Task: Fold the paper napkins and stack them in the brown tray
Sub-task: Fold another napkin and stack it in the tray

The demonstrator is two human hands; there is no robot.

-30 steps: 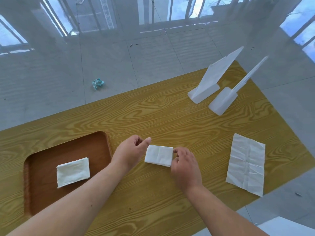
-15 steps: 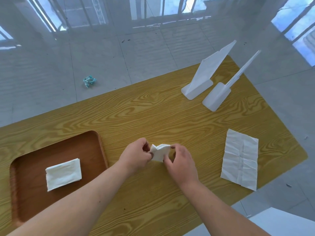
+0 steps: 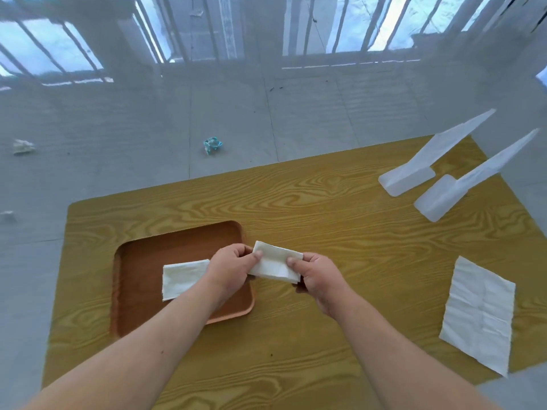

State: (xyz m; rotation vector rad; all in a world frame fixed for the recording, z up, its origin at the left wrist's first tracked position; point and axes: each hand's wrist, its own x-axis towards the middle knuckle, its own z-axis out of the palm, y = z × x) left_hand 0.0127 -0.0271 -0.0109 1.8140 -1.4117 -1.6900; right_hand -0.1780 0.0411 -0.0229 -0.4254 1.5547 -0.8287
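A small folded white napkin is held in the air between both hands, over the right edge of the brown tray. My left hand pinches its left end and my right hand pinches its right end. Another folded napkin lies flat in the tray, its right end hidden behind my left hand. An unfolded, creased napkin lies on the wooden table at the right.
Two white plastic stands sit at the table's far right corner. On the grey floor beyond lie a crumpled blue-white wrapper and crumpled white paper. The table's left edge is near the tray.
The folded napkin went from lying flat on the table to being lifted by both hands and carried left toward the tray. The view shifted left.
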